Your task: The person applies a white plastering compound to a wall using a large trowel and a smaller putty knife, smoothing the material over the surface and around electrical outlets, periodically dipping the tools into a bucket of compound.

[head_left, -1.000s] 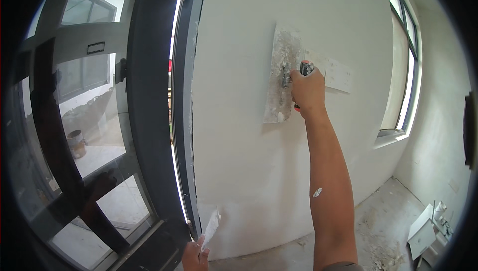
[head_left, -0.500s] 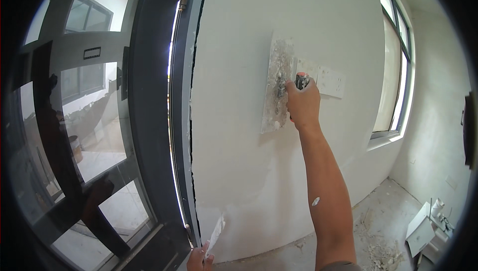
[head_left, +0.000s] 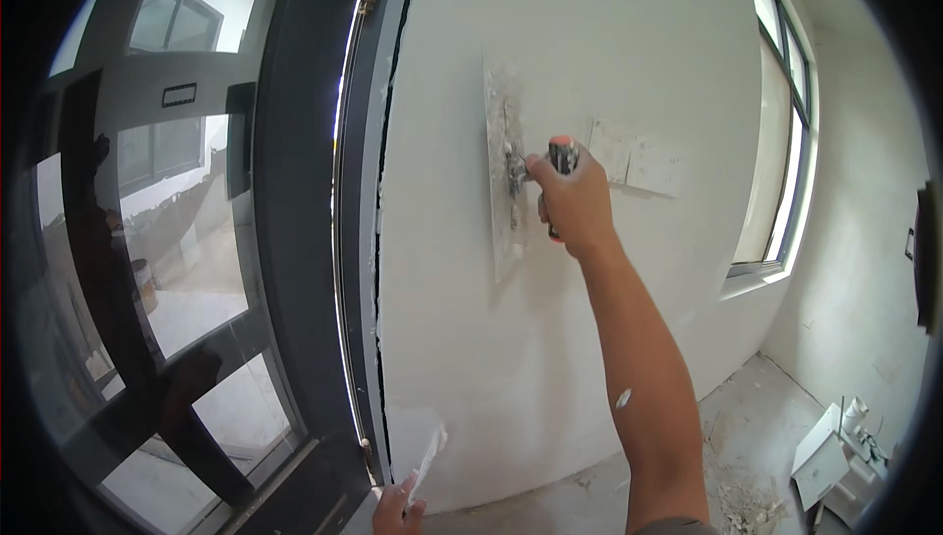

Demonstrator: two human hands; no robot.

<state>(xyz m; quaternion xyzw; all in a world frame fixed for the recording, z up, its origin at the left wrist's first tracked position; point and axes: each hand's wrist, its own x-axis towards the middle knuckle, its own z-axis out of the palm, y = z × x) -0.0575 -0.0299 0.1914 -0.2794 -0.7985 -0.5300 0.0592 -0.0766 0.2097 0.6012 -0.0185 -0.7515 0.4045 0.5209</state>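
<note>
My right hand [head_left: 580, 196] is closed round the black and red handle of a plastering trowel [head_left: 503, 181]. The long metal blade, streaked with dried plaster, stands upright and nearly edge-on against the pale plastered wall [head_left: 471, 358]. Low down by the door frame, my left hand [head_left: 398, 510] grips what looks like a putty knife [head_left: 426, 466], its blade coated white and pointing up. The lower edge of the picture cuts off part of that hand, and the knife's handle is hidden in it.
A dark door frame [head_left: 305, 191] with glass panes is close on my left. White switch plates [head_left: 643, 157] sit on the wall right of the trowel, and a window [head_left: 786, 142] lies beyond. Debris [head_left: 747, 506] and a pile of white pieces [head_left: 830, 456] are on the floor at lower right.
My right hand has carried the trowel leftward along the wall, and its blade has turned more edge-on. More of the switch plates shows. My left hand has barely moved.
</note>
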